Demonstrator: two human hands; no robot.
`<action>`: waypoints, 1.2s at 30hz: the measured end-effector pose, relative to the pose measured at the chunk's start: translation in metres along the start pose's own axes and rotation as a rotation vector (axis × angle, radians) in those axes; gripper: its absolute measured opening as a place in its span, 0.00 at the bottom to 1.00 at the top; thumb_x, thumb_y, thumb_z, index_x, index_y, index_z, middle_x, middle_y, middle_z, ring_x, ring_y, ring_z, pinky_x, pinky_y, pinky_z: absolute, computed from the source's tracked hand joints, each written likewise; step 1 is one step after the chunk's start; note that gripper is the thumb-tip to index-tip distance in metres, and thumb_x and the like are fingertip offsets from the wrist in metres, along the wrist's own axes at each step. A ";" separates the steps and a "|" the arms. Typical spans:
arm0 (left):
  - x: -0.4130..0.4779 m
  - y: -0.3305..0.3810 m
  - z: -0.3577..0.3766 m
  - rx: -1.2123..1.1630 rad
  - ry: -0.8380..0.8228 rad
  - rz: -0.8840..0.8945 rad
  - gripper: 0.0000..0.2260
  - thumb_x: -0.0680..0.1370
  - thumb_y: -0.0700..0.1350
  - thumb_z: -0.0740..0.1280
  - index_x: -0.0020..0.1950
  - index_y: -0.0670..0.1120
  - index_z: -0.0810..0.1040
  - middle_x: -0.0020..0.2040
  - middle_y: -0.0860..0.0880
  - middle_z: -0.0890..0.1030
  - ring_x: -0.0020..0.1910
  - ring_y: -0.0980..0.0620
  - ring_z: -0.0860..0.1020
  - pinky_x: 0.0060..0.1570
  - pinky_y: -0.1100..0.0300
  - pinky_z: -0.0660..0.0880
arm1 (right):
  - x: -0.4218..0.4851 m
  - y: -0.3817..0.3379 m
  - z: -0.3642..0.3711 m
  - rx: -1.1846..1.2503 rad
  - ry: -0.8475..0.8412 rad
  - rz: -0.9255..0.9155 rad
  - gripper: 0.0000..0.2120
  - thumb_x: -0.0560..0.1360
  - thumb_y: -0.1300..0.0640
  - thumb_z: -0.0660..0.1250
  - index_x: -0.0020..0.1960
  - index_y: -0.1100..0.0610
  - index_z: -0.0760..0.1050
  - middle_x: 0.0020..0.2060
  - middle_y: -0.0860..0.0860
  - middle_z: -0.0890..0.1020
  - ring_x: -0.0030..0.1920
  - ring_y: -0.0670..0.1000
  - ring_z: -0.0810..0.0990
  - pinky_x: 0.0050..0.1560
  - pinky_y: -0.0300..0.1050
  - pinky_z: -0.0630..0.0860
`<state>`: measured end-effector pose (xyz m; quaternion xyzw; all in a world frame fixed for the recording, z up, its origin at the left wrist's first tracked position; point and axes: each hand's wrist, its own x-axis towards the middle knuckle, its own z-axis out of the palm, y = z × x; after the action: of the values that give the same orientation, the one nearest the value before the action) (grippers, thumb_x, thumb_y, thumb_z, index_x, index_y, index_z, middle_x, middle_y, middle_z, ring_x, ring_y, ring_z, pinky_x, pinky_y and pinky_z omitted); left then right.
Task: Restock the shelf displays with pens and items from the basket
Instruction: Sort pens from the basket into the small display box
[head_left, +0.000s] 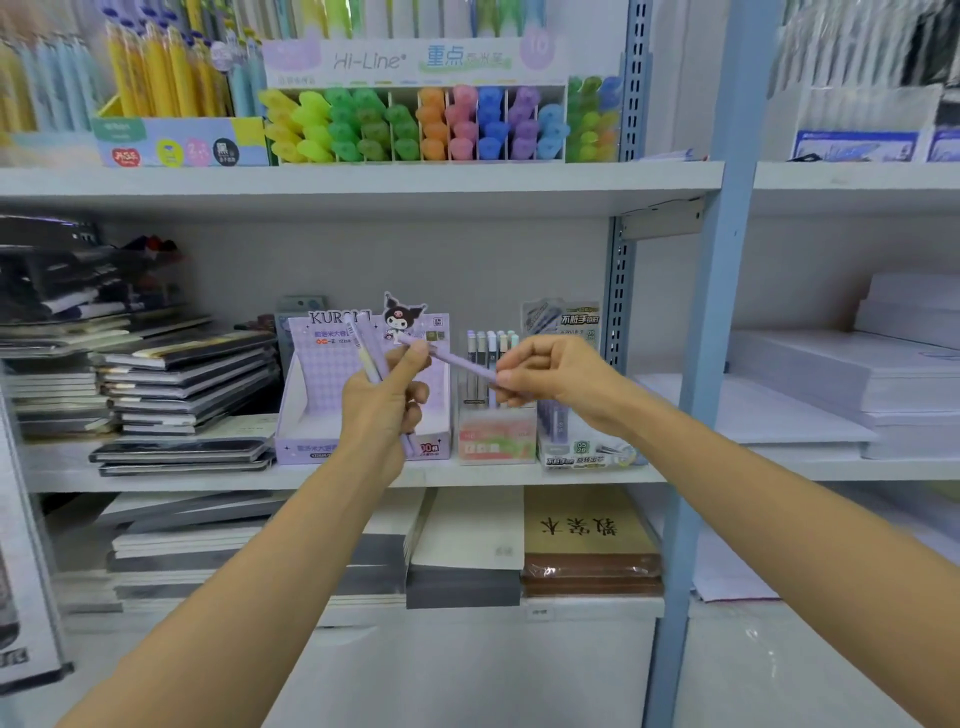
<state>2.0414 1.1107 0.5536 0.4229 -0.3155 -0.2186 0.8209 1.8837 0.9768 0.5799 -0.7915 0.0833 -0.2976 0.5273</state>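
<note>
Centre of frame: my left hand grips a small bundle of pens upright; my right hand pinches one lilac pen by its end. Risk: drawing it free may loosen the bundle, dropping pens short of the purple display box just behind

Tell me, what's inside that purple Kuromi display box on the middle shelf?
The purple display box shows only bare white walls on its left, nothing stored there. The left hand, gripping a few pens, covers much of its middle and right, so anything there is hidden.
</note>
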 end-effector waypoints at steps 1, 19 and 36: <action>-0.002 0.001 0.002 0.007 -0.002 0.014 0.07 0.75 0.45 0.73 0.47 0.43 0.81 0.38 0.50 0.83 0.23 0.58 0.70 0.18 0.68 0.60 | -0.002 0.001 0.002 -0.047 -0.046 0.004 0.07 0.73 0.65 0.72 0.50 0.64 0.79 0.43 0.60 0.85 0.43 0.54 0.84 0.47 0.43 0.82; 0.006 -0.008 0.000 0.240 -0.170 -0.076 0.06 0.80 0.42 0.59 0.46 0.44 0.73 0.38 0.48 0.76 0.27 0.54 0.67 0.20 0.64 0.62 | 0.026 -0.019 0.013 -0.096 0.372 -0.269 0.07 0.79 0.61 0.65 0.53 0.62 0.79 0.39 0.50 0.82 0.38 0.44 0.81 0.39 0.37 0.77; 0.023 -0.034 -0.026 0.335 -0.235 0.085 0.11 0.83 0.47 0.59 0.57 0.45 0.78 0.30 0.52 0.63 0.24 0.58 0.58 0.21 0.68 0.59 | 0.086 0.041 0.009 -0.350 0.553 -0.249 0.04 0.78 0.61 0.66 0.50 0.61 0.79 0.41 0.57 0.83 0.42 0.53 0.83 0.44 0.48 0.83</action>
<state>2.0733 1.0920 0.5213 0.5113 -0.4586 -0.1764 0.7051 1.9654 0.9275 0.5740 -0.7634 0.1755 -0.5440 0.3007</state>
